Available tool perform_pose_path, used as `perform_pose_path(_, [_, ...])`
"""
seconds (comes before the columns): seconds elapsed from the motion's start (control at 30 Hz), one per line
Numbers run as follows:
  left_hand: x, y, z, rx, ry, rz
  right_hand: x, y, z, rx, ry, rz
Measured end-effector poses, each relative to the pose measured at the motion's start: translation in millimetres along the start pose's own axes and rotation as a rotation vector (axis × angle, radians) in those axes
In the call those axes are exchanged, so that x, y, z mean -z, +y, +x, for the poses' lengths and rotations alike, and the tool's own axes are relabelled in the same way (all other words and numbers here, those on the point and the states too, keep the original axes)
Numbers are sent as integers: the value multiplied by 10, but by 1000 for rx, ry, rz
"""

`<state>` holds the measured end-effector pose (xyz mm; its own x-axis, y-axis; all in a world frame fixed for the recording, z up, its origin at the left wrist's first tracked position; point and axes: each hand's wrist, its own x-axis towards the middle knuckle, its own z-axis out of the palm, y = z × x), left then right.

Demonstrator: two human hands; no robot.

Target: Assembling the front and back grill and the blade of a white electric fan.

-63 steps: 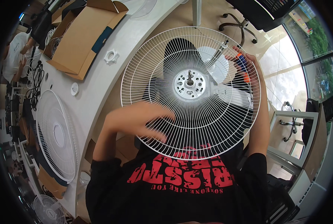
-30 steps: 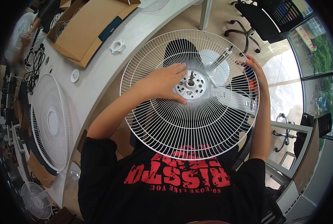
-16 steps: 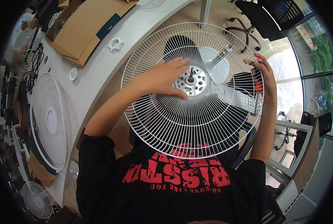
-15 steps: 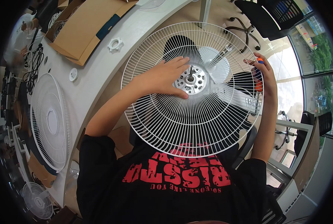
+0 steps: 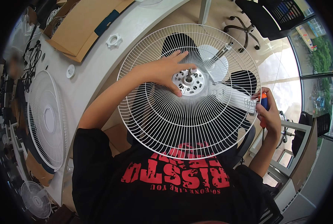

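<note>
A round white wire fan grille (image 5: 119,108) spreads in front of my chest, with a white perforated hub (image 5: 193,89) and a metal shaft (image 5: 189,76) standing up from its middle. My left hand (image 5: 162,74) rests over the wires left of the hub, fingers spread and thumb beside it. At the grille's right edge, my right hand (image 5: 272,115) grips a screwdriver (image 5: 264,101) with an orange and blue handle; its shank points down toward me. Beneath the wires, a white fan stand with a button panel (image 5: 248,103) shows in part.
On the white desk (image 5: 95,71) at left lie a second grille (image 5: 48,121), a white plastic nut (image 5: 114,41), a small white cap (image 5: 71,71) and black cables (image 5: 31,65). A cardboard box (image 5: 76,33) stands farther back. An office chair (image 5: 263,18) is at far right.
My right hand has moved down along the grille's edge, and the screwdriver's shank now shows pointing downward. My left hand has shifted slightly, its fingers spreading wider near the shaft.
</note>
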<state>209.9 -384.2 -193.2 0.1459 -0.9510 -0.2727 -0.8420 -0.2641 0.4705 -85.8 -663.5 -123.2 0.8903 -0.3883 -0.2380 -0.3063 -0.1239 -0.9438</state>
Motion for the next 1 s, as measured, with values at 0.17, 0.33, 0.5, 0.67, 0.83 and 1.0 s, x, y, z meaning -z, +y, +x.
perform_pose_path(0.17, [22,8,-8,-10,1,-82,205,273,327,24,108,9])
perform_pose_path(0.33, [5,-23,-22,-36,2,-93,-25,149,731,22,127,179])
perform_pose_path(0.5, [17,-34,4,-45,-5,-109,5,80,616,10,99,192])
perform_pose_path(0.67, [80,-178,84,-184,-22,-74,-16,-148,189,28,39,-38])
perform_pose_path(0.83, [192,-137,183,-121,-126,-36,234,-144,-216,-121,30,-250])
perform_pose_path(1.0, [189,-23,322,-173,-139,-96,146,-193,22,-80,228,-322])
